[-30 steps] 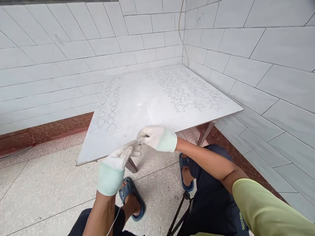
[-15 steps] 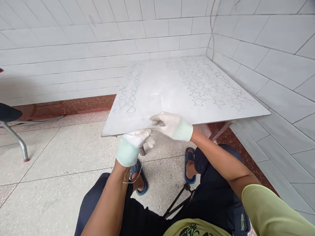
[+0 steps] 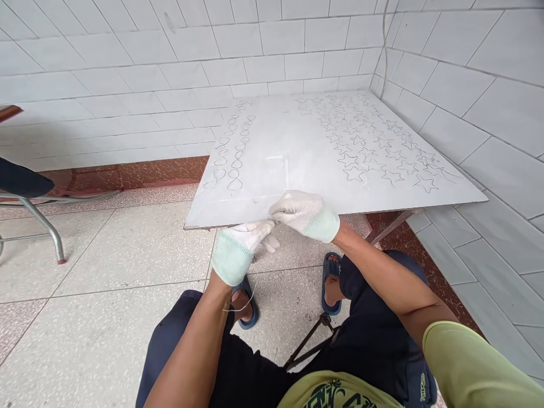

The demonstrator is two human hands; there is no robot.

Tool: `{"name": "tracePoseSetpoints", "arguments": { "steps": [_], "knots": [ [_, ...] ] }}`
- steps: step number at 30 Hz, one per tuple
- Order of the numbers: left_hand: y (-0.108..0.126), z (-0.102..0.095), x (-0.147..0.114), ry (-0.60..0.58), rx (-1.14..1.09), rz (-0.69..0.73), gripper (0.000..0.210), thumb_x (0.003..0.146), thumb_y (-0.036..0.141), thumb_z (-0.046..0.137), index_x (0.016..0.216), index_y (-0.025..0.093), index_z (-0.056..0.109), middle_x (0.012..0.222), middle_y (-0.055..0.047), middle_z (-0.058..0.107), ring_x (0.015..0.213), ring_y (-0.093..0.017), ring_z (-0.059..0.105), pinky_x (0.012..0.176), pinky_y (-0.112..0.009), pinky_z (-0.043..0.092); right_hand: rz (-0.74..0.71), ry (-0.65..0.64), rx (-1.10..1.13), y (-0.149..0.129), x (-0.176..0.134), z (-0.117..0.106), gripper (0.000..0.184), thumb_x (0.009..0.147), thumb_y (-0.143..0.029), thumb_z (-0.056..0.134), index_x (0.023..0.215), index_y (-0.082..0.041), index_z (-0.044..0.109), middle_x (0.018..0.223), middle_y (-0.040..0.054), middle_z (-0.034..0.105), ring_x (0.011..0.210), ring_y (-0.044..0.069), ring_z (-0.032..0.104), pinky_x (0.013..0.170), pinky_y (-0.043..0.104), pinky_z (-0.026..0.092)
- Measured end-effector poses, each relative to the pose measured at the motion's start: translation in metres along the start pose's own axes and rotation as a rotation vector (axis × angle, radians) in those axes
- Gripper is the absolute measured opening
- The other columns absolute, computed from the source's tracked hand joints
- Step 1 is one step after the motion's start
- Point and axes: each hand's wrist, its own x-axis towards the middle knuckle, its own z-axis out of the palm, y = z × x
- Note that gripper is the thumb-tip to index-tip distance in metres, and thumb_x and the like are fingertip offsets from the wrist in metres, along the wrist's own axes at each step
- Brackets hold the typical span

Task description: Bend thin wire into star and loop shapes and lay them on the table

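Below the near edge of the counter (image 3: 293, 136), wire (image 3: 254, 292) hangs looped from the left hand (image 3: 243, 245), apparently pinched in its fingertips; the right hand (image 3: 304, 215) meets these, fingers bunched, its hold hidden. Neat bending likely needs a firm, close pinch and free slack. Stars (image 3: 376, 143) lie on the counter's right side.

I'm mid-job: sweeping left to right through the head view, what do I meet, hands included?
Metal leg → left gloved hand → right gloved hand → yellow-green sleeve.
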Motion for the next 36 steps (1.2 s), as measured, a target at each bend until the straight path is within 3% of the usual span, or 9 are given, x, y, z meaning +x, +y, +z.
{"name": "tracePoseSetpoints", "arguments": {
  "steps": [6,10,16,24,29,36],
  "knots": [
    [0.005,0.005,-0.002,0.025,0.08,-0.032,0.042,0.09,0.059,0.072,0.08,0.021,0.084,0.074,-0.009,0.082,0.058,-0.022,0.071,0.057,-0.033,0.054,-0.088,-0.059,-0.098,0.002,0.004,-0.005,0.046,0.107,-0.021,0.051,0.062,-0.021,0.058,0.063,-0.0011,0.052,0.068,0.016,0.044,0.07,0.034,0.03],
    [0.008,0.007,-0.002,0.158,0.05,-0.008,0.036,0.089,0.05,0.072,0.096,0.018,0.086,0.078,-0.006,0.083,0.062,-0.02,0.071,0.062,-0.032,0.058,-0.041,-0.025,-0.179,0.005,0.005,-0.002,0.045,0.109,-0.024,0.053,0.066,-0.02,0.065,0.061,-0.0011,0.051,0.066,0.016,0.041,0.069,0.036,0.026],
    [0.01,0.01,-0.005,0.196,0.041,-0.013,0.037,0.091,0.045,0.072,0.109,0.015,0.086,0.074,-0.005,0.082,0.055,-0.018,0.07,0.066,-0.032,0.06,-0.049,0.013,-0.274,0.011,0.006,0.006,0.043,0.11,-0.022,0.052,0.07,-0.02,0.068,0.062,-0.0005,0.052,0.063,0.017,0.039,0.069,0.037,0.022],
    [0.004,0.016,-0.003,0.241,0.08,-0.029,0.039,0.094,0.045,0.066,0.113,0.018,0.087,0.079,-0.005,0.083,0.068,-0.02,0.076,0.063,-0.03,0.057,-0.046,-0.033,-0.4,0.011,0.008,0.003,0.04,0.111,-0.025,0.054,0.073,-0.02,0.069,0.065,0.0009,0.057,0.065,0.018,0.042,0.07,0.038,0.024],
    [0.01,0.012,-0.004,0.218,0.137,-0.045,0.038,0.094,0.046,0.066,0.111,0.019,0.087,0.079,-0.004,0.083,0.06,-0.019,0.073,0.058,-0.03,0.054,-0.154,-0.032,-0.422,0.025,0.004,0.007,0.041,0.114,-0.028,0.047,0.087,-0.02,0.077,0.075,0.0045,0.068,0.073,0.021,0.052,0.075,0.037,0.029],
    [0.01,0.005,-0.005,0.157,0.193,-0.068,0.032,0.095,0.042,0.064,0.102,0.02,0.087,0.075,-0.003,0.083,0.064,-0.02,0.076,0.067,-0.031,0.057,-0.159,-0.046,-0.285,0.025,-0.002,0.005,0.036,0.11,-0.025,0.051,0.086,-0.021,0.077,0.08,0.0042,0.07,0.079,0.021,0.057,0.08,0.036,0.037]
  ]
}}
